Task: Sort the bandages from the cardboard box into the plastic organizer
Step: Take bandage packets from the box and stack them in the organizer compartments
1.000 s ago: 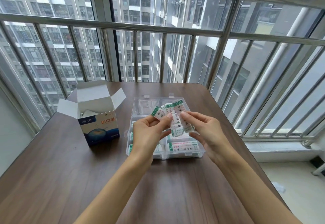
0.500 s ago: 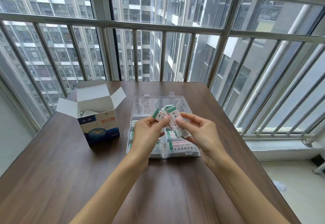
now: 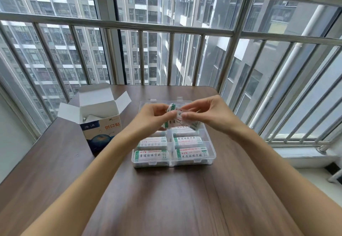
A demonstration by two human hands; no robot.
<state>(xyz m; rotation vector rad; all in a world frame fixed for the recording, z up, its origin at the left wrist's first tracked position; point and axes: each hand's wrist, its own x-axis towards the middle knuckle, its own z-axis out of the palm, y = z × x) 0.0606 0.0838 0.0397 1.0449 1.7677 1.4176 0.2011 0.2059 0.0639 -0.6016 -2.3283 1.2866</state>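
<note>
Seen from above, looking down over two bare forearms reaching forward across a dark wooden table [image 3: 55,161]. Held together above the far half of the plastic organizer [image 3: 212,154]: left hand [image 3: 153,115] and right hand [image 3: 209,113], fingertips nearly meeting, both pinching the same small bunch of wrapped bandages [image 3: 173,120]. Bunch fanned out between the two hands, white wrappers with green ends, long axes running roughly toward and away from the body and tilted down to the right, lower ends hanging just over the far right compartments. Exact count in the bunch not clear because of blur and overlapping fingers.

Directly beneath and nearer the body than the hands: clear compartments in two columns, each near one already holding a stack of bandages lying crosswise, long axes left to right. Judged from this, a quarter turn needed before the held strips can lie flat like the rest. Far compartments mostly hidden by the hands, fill level there not visible. Both hands about equally close to the open slots, the right one slightly nearer the right column.

Off to the left of the left hand, well apart from it: cardboard box [image 3: 101,130], flaps open, a few wrappers showing inside. Beyond the hands: metal window bars [image 3: 118,24] and tall apartment blocks outside.
</note>
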